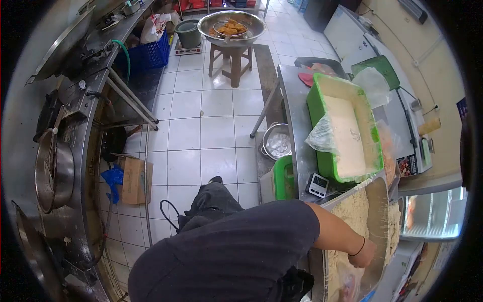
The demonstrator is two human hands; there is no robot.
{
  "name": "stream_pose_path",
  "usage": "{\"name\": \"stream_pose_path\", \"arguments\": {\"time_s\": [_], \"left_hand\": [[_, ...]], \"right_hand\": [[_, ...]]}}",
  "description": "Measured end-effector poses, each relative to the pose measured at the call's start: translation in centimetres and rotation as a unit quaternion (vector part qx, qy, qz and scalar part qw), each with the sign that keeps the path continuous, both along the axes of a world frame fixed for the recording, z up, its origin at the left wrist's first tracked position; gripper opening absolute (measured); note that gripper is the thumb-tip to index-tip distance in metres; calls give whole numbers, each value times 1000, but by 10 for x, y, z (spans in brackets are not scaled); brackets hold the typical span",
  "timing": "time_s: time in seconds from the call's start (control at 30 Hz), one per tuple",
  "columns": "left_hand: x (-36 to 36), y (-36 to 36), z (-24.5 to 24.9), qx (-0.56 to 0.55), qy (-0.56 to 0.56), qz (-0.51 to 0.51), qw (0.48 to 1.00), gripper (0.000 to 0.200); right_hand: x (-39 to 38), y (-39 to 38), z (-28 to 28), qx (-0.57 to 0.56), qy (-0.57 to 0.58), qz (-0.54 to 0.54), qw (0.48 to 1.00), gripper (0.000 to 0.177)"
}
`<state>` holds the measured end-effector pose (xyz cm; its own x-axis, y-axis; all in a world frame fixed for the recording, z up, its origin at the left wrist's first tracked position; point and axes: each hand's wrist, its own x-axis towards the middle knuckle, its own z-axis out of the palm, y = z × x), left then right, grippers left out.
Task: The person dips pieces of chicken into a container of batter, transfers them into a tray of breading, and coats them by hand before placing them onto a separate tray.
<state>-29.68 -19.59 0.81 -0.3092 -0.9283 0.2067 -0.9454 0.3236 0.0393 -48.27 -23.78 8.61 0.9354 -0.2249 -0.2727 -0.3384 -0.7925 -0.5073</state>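
My left hand (pixel 364 253), with a dark band at the wrist, reaches across to a metal tray at the lower right. Its fingers are closed on the top of a clear plastic bag (pixel 350 282) with something pinkish inside. Pale, crumbly flour (pixel 350 209) fills much of the tray around the bag. A curved metal wall (pixel 376 201) rises beside the hand. Beyond the tray stands a green tub (pixel 321 146) of pale batter (pixel 347 136). My right hand is out of view.
A digital timer (pixel 318 185) lies on the steel table (pixel 297 110). Beneath it are a metal pot (pixel 277 142) and a green bin (pixel 285 178). Fried food (pixel 231 27) fills a strainer in a large basin (pixel 206 31) on a stool. Steel pans (pixel 70 171) line the left counter.
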Motion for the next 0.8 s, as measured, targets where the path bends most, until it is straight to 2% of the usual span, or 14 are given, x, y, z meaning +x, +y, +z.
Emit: {"name": "stream_pose_path", "arguments": {"time_s": [0.13,0.27,0.33,0.37,0.4,0.43,0.47,0.5,0.57,0.6,0.67,0.73,0.77,0.8], "left_hand": [[26,6,-10,27,-124,68,990,30],[42,45,5,109,128,92,981,61],[54,60,17,27,205,66,976,74],[70,83,27,-63,215,61,973,73],[88,118,37,-151,225,55,961,72],[106,160,45,-233,233,47,943,71],[133,213,57,-228,231,61,944,69],[164,270,67,-220,232,74,945,68],[216,367,43,-336,317,136,876,62],[243,431,43,-299,323,192,877,60],[288,533,12,-305,365,314,822,59],[314,627,-32,-269,456,473,704,55],[315,669,-61,-268,445,558,647,54],[315,707,-97,-273,495,604,561,53]], "right_hand": [[-8,1,25,3,3,-5,1000,47],[-2,16,78,2,4,1,1000,47],[29,38,115,-20,-7,15,1000,47],[65,66,134,-94,20,-1,995,46],[93,70,143,-86,-25,55,995,45],[125,84,156,-191,-56,144,969,45],[175,126,166,-82,-60,143,984,47],[205,92,182,-336,0,293,895,56],[299,195,173,-269,-103,264,920,48],[365,249,167,-252,-122,295,914,46],[488,356,137,-219,-139,360,896,47],[591,457,84,-167,-102,471,860,35],[636,488,39,-55,-79,460,883,32],[667,526,0,-65,-10,415,907,40]]}}
